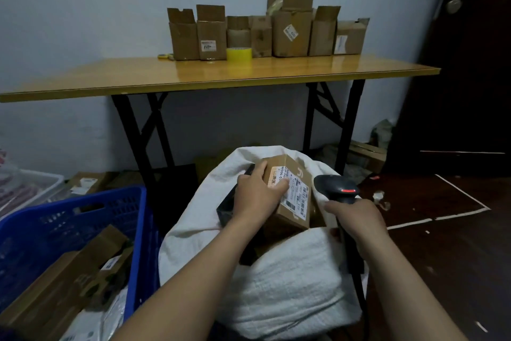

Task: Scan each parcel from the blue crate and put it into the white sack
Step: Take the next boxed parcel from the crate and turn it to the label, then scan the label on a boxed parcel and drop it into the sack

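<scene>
Blue crate beside white sack; left hand grips parcel, right hand grips scanner.

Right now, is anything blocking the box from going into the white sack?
Nothing visible blocks it. The left hand holds the parcel just over the open mouth of the white sack. The right hand with the scanner sits off to its right side.

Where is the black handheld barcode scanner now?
The black handheld barcode scanner is right of centre in the head view, gripped by the right hand at the right edge of the white fabric sack, just right of the brown cardboard parcel.
</scene>
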